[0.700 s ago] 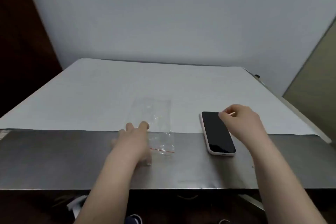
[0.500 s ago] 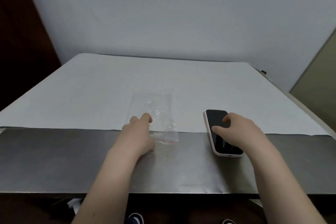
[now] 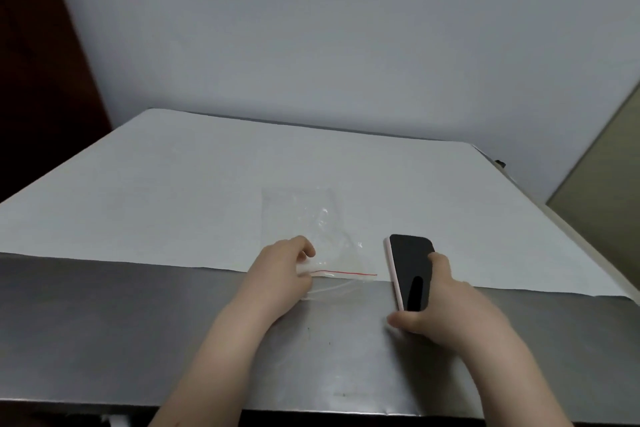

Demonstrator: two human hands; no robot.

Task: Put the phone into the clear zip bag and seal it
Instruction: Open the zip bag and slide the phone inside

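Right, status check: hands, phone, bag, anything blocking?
Right hand gripping phone, tilted up off the steel table. Left hand pinching clear zip bag at its red-lined mouth. Phone not yet in. Nothing between them.

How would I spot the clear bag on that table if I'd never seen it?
Start at the white paper sheet covering the metal table. Follow its near edge to the middle, where the left hand pinches something see-through beside the dark phone. That is the clear zip bag: nearly invisible, crinkly, with a thin red line across its near end.
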